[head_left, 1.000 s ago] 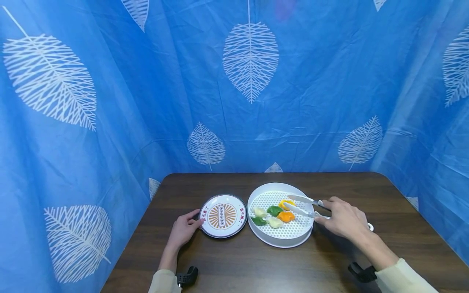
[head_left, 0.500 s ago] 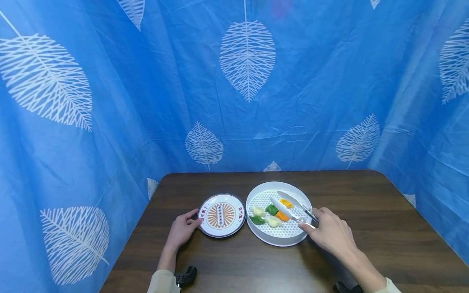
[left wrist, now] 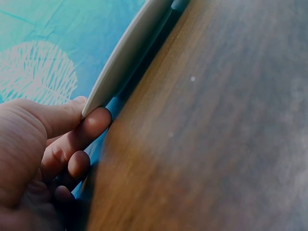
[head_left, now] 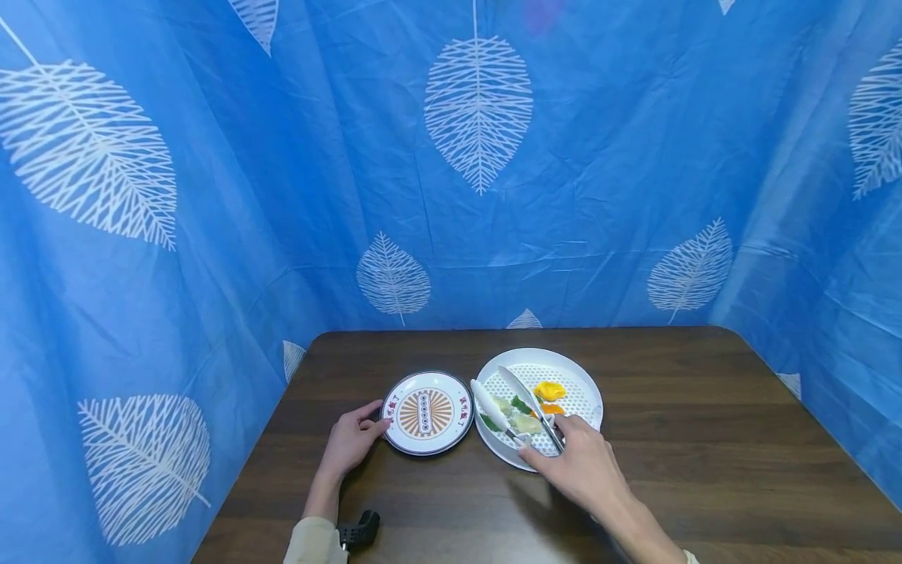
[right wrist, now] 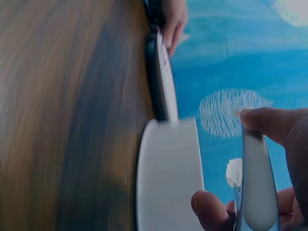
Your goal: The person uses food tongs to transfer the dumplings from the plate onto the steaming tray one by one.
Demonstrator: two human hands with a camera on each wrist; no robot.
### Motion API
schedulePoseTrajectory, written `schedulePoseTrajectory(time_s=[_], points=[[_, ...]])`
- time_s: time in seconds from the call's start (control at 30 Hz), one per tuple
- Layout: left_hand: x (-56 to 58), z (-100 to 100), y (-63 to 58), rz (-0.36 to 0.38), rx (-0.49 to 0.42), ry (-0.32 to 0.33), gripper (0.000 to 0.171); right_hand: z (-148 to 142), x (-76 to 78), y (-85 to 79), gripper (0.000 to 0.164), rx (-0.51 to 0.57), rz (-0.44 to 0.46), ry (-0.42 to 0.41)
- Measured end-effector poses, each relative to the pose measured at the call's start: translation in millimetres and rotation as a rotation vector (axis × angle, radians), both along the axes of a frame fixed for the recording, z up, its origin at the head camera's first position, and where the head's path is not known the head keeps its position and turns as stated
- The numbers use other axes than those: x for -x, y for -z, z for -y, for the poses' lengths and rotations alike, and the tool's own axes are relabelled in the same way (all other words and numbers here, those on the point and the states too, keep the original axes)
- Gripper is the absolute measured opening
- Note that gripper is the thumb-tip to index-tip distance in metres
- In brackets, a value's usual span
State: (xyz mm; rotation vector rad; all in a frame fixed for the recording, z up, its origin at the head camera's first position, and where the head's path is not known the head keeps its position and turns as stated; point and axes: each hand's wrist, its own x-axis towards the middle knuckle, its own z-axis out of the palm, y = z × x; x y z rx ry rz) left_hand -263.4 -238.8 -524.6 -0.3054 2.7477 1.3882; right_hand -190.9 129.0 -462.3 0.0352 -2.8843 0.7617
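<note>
My left hand point(head_left: 347, 445) pinches the left rim of a round white plate point(head_left: 427, 413) with a sunburst print. In the left wrist view, thumb and fingers meet on the plate's edge point(left wrist: 120, 62). My right hand point(head_left: 583, 464) holds metal tongs point(head_left: 520, 388) above a white perforated round tray point(head_left: 596, 407). The arms of the tongs are spread, with tips over the tray's left part. Inside the tray lie several dumpling-shaped pieces: a yellow one point(head_left: 550, 391), an orange one point(head_left: 553, 409), pale ones point(head_left: 525, 424) and green ones point(head_left: 520, 405). Tongs and fingers partly cover them.
Both dishes stand side by side on a dark wooden table point(head_left: 676, 439), their rims very close together. A blue curtain point(head_left: 324, 157) with white leaf prints hangs behind and beside the table.
My right hand has moved left and nearer with the tongs, whose tips have swung from the yellow piece to the tray's left side. My left hand stays on the plate.
</note>
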Motion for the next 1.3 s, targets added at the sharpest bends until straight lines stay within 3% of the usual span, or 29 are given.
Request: schedulePoseTrajectory(time_s=[0.2, 0.43, 0.6, 0.87, 1.3], points=[[0.0, -1, -1.6, -0.015, 0.000, 0.008, 0.051, 35, -3.9, 2.2, 0.093, 0.024, 0.027, -0.018], [1.7, -1, -3.5, -0.014, 0.000, 0.007, 0.052, 72, -5.1, 9.6, 0.084, 0.027, -0.092, -0.095], [2.8, 0, -2.5, -0.021, -0.001, 0.027, 0.054, 93, -1.0, 19.6, 0.080, 0.025, -0.110, -0.123], [4.0, 1, -3.8, -0.019, -0.007, 0.038, 0.055, 113, 6.0, 40.8, 0.078, 0.011, -0.149, -0.114], [1.9, 3, -1.3, -0.004, 0.004, 0.021, 0.053, 127, 12.6, 49.9, 0.079, -0.166, -0.255, -0.034]])
